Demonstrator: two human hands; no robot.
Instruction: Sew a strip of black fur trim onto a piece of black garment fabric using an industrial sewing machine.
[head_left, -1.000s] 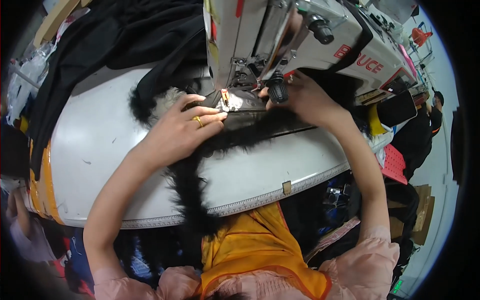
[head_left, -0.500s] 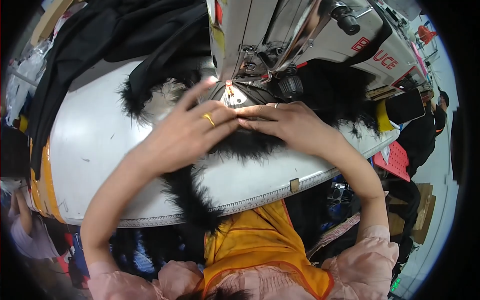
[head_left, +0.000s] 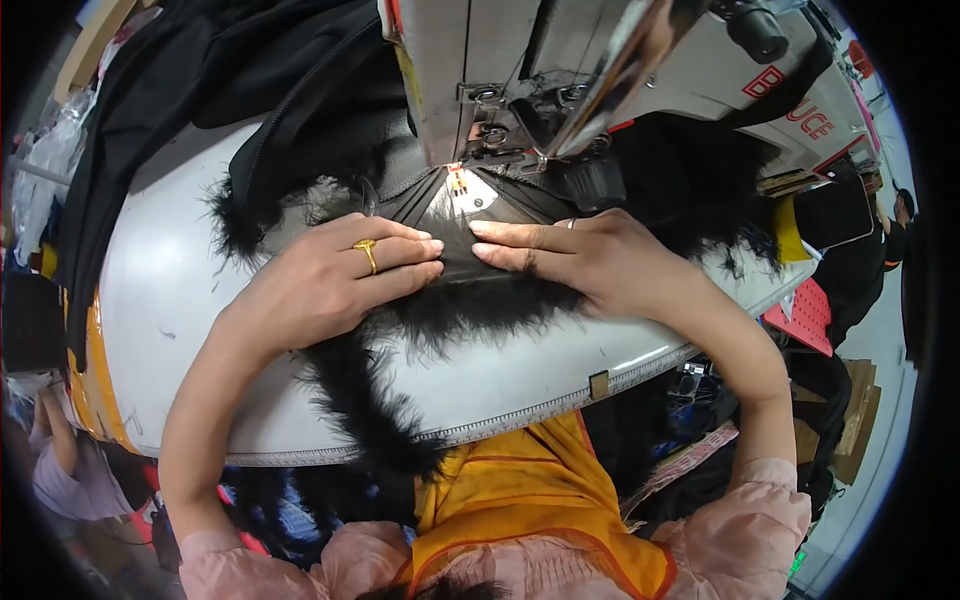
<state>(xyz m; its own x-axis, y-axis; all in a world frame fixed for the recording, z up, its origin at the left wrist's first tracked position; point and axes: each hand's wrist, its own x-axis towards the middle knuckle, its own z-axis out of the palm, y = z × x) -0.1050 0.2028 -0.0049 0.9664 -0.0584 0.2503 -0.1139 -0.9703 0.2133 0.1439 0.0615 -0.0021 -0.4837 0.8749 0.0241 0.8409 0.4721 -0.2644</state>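
Observation:
Black cloth with a feathery trim [head_left: 465,312] lies on the white sewing machine table [head_left: 165,300], just before the lit presser foot [head_left: 457,182]. Flat on the cloth rests my left hand [head_left: 325,275], a yellow ring on one finger, its fingers stretched toward the middle. From the other side my right hand [head_left: 605,258] lies with straight fingers on the same cloth. A small gap parts the two sets of fingertips. The thumbs are mostly hidden. A loose strip of black feather trim [head_left: 365,405] hangs over the table's near edge.
The sewing machine head [head_left: 520,70] stands right above the cloth. Black garments [head_left: 220,60] heap up at the back left. A measuring tape [head_left: 520,423] runs along the front edge. At right is a red perforated tray [head_left: 803,317]; another person [head_left: 75,460] sits at far left.
My hands, which met before the presser foot, have moved apart. My left hand has drawn back left and its raised finger has come down onto the cloth. The view has shifted slightly.

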